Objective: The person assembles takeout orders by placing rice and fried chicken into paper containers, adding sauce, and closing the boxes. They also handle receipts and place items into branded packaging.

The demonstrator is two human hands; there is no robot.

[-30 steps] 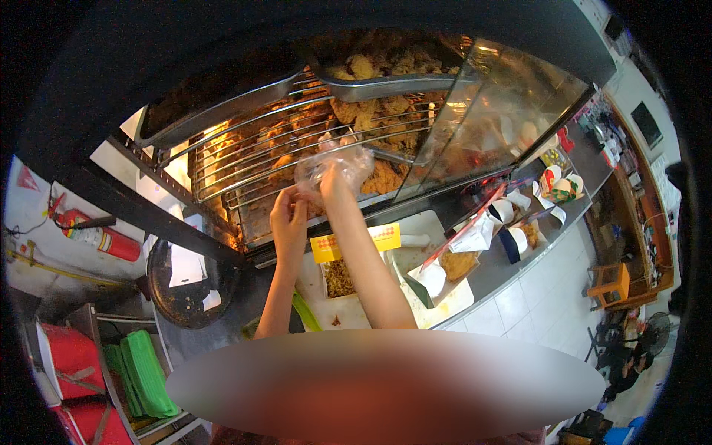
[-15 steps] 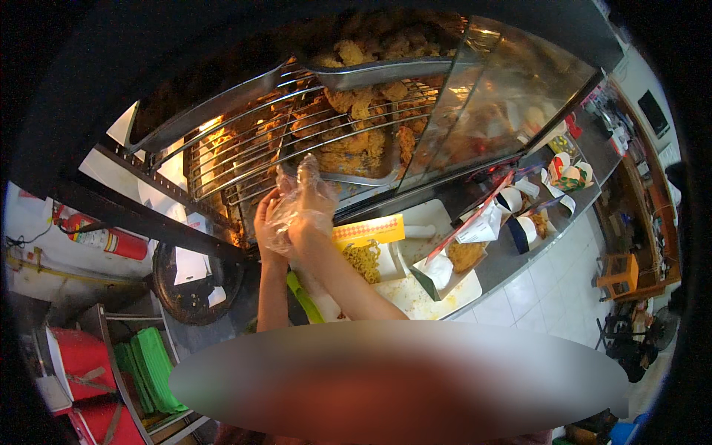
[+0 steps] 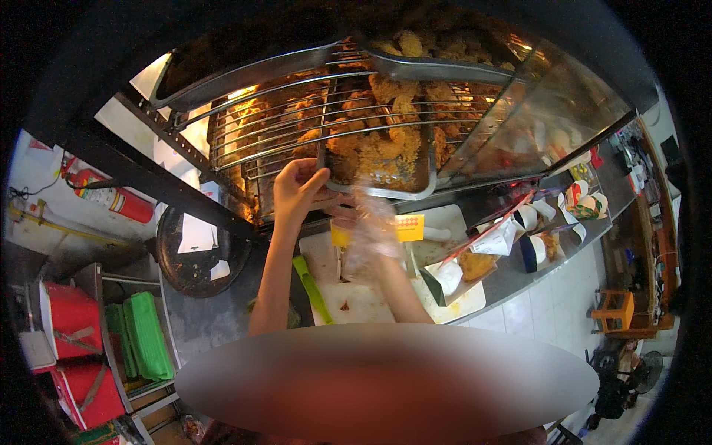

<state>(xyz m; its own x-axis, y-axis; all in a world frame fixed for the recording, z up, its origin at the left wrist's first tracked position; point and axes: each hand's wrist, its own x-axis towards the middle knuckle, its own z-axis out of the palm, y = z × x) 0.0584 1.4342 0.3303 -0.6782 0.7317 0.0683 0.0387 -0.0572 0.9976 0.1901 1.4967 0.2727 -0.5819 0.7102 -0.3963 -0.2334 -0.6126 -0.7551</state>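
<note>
My left hand is bare and raised at the front left corner of a metal tray. Its fingers are apart and hold nothing I can see. Fried chicken pieces lie in that tray, inside a lit warming cabinet. A clear plastic glove covers my right hand, which is smeared by motion below the tray's front edge. It hides much of an open paper box with a yellow flap. Beneath the box is a stained white board, with a bright green utensil handle at its left.
Wire rack bars and a glass panel bound the cabinet. Right along the counter stand an open box with fried food and several paper cups and cartons. A round black tray holding papers is at left, near a fire extinguisher.
My hands were together at the plastic glove; now they are apart. The gloved right hand has moved right and down, over the box. The whole view has shifted.
</note>
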